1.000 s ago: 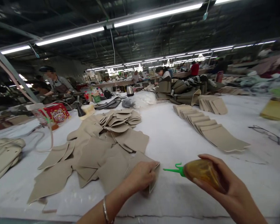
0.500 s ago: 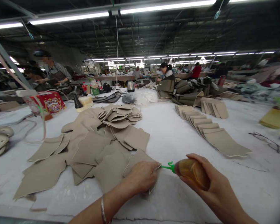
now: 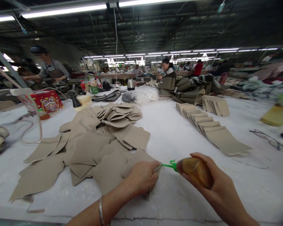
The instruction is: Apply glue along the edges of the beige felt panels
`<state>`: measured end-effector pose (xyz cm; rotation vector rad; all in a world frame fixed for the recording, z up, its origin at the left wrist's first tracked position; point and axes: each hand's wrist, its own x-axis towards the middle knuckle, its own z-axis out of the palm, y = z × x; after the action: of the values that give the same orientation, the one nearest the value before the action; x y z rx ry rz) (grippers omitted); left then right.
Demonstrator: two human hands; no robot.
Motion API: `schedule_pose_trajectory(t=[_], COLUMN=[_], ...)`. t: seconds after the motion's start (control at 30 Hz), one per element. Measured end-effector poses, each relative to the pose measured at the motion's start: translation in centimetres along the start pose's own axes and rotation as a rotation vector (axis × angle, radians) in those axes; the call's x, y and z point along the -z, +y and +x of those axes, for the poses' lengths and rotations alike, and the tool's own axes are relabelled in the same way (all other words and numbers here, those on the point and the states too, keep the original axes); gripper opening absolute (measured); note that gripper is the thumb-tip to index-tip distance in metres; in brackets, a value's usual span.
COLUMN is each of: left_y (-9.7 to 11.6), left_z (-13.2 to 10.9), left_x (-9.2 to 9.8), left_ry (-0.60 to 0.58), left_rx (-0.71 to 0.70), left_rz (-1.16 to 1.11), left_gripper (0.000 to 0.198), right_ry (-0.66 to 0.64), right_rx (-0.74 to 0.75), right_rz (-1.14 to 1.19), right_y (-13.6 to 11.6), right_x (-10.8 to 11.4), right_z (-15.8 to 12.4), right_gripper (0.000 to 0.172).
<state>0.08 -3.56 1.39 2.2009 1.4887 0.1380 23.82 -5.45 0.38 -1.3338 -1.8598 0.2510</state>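
Observation:
My left hand [image 3: 143,177] is closed on the edge of a beige fabric-like piece [image 3: 139,158], which lies at the right side of a loose pile of such pieces [image 3: 91,147]. In my right hand [image 3: 217,180] is a squeezed glue bottle [image 3: 195,171] with amber contents, tipped on its side. Its thin green nozzle [image 3: 171,165] points left, and the tip is at the held piece's edge, close to my left fingertips. My left palm and fingers hide part of that piece.
An overlapping row of beige pieces [image 3: 209,128] runs along the right, with glasses [image 3: 270,139] beyond it. Further back are a plastic-wrapped bundle [image 3: 146,95], dark folded pieces [image 3: 179,88], a metal kettle [image 3: 130,84] and a red box [image 3: 48,102]. Co-workers sit and stand behind.
The view has shifted slightly, so the table things sit a little further left. Both hands keep their grips, and the nozzle tip stays at the piece's edge.

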Motion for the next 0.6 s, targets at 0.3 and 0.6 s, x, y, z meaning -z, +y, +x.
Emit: schedule_pose_trajectory(t=[0.3,0.6], left_y=[-0.13,-0.21], left_z=[-0.18,-0.36], left_x=[-0.03,-0.09], left_ry=[0.010,0.029], left_rx=[-0.011,-0.003], left_rz=[-0.013,-0.020], left_gripper=[0.054,0.051], right_ry=[-0.055,-0.128], right_rx=[-0.021,-0.094], right_rz=[0.069,0.176], right_y=[0.16,0.24], right_x=[0.07,0.15], right_z=[-0.17,-0.38], right_gripper=[0.044,0.045])
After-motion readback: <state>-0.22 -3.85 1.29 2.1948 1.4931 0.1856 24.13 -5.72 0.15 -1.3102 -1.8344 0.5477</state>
